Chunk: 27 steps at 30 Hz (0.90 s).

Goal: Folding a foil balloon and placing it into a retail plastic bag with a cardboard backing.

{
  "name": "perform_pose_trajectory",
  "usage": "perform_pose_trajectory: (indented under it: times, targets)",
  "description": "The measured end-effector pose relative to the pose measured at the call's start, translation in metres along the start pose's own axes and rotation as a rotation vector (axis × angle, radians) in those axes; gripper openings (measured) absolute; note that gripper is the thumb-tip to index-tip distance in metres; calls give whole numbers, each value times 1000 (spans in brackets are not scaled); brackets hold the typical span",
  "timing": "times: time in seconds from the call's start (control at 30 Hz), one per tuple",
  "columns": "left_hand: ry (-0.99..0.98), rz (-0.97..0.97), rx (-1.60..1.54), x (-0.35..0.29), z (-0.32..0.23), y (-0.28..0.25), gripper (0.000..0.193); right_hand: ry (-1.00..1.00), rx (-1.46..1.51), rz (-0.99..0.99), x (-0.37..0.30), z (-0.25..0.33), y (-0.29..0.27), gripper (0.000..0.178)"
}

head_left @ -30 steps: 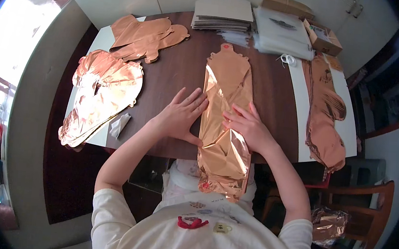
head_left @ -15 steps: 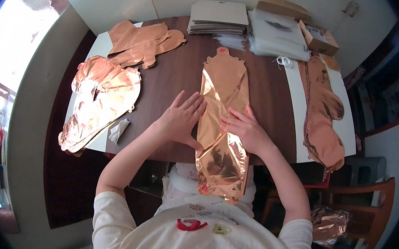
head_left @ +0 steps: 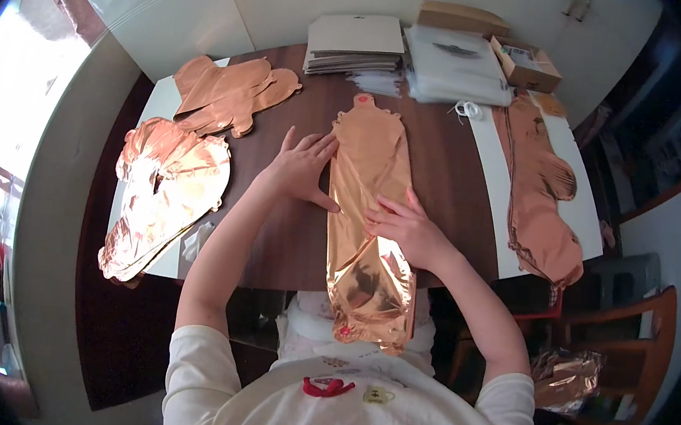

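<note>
A long, flat copper-coloured foil balloon (head_left: pixel 370 162) lies lengthwise in front of me, its near end hanging over the table edge toward my lap. At its left edge rests my left hand (head_left: pixel 304 166), fingers spread and the thumb touching the foil. My right hand (head_left: pixel 407 229) lies on the balloon's right side, fingers stretched across the foil. Neither hand grips anything. A small red mark shows at each end of the balloon. The lower part is shiny and creased, while the upper part lies smoother.
More flat foil balloons lie at the left (head_left: pixel 172 172), far left (head_left: pixel 233 91) and right (head_left: pixel 534 198) of the brown table (head_left: pixel 456 166). Grey cardboard sheets (head_left: pixel 356 38), clear plastic bags (head_left: pixel 457 64), an open box (head_left: pixel 525 62) and white string (head_left: pixel 467 110) sit at the back. A wooden chair (head_left: pixel 660 342) stands right.
My left hand has slid farther up the balloon's left edge. The right hand stays on the foil, which now looks flatter in the middle. The view has shifted slightly.
</note>
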<state>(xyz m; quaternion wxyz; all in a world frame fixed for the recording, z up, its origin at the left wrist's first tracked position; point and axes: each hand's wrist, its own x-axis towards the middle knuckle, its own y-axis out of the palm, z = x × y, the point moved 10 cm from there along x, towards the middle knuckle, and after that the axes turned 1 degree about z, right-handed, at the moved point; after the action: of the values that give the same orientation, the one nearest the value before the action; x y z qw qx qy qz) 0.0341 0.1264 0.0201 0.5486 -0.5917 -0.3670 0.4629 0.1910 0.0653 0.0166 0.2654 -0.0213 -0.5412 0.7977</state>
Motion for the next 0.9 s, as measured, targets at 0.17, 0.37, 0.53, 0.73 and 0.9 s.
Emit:
perform_pose_trajectory:
  times: [0.17, 0.37, 0.53, 0.73, 0.9]
  targets:
    - [-8, -26, -16, 7, 8, -2, 128, -31, -40, -3, 2, -2, 2, 29]
    - [-70, -14, 14, 2, 22, -1, 130, -86, 5, 37, 17, -9, 3, 28]
    - [-132, -7, 22, -4, 42, 2, 131, -137, -4, 124, 35, -15, 11, 27]
    - [-187, 15, 19, -5, 56, 6, 132, -145, -23, 136, 43, -16, 13, 25]
    - [-120, 11, 116, -13, 35, 0, 132, -131, 2, 150, 46, -18, 12, 24]
